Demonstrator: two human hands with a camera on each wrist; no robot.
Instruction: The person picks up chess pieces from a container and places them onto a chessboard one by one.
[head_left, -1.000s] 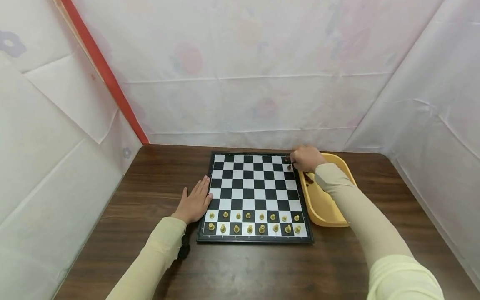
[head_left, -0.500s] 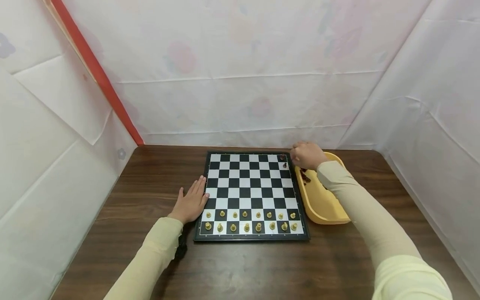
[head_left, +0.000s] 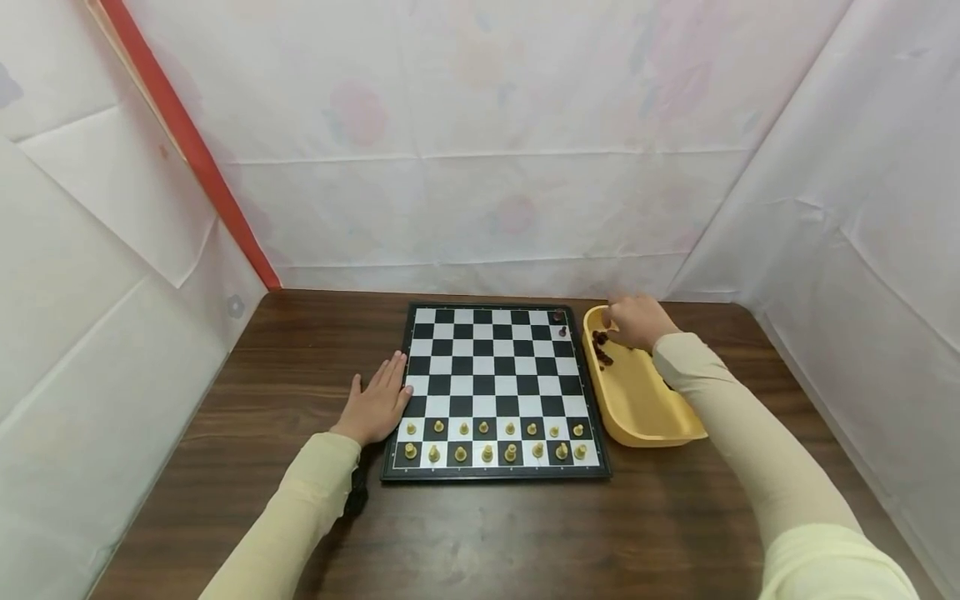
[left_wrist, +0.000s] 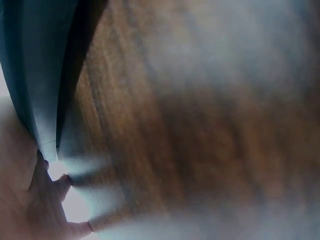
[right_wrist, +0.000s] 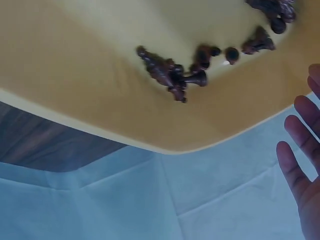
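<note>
Nearest you, the two front rows of the black-and-white checkered chessboard are carrying the cream-coloured plastic chess pieces — eight in each row, so that side is looking fully set up.

Your left hand is lying flat on the dark brown wooden table, fingers straight and relaxed, fingertips touching the board's left edge near its front corner; it is gripping nothing and seems to be steadying the board.

Going farther back, the middle of the board is standing bare. At the far right corner two dark brown chess pieces are already standing — they are too small to identify. By my reckoning the dark side is only just begun, with most of both back rows still waiting to be filled.

Just off the board's right edge, the yellow plastic tray is holding the loose dark brown pieces, lying tumbled together at its far end. Your right hand is hovering over that far end, right above the heap. The right wrist view is showing its fingers spread and extended, clear of the pieces — it is holding nothing yet.
</note>
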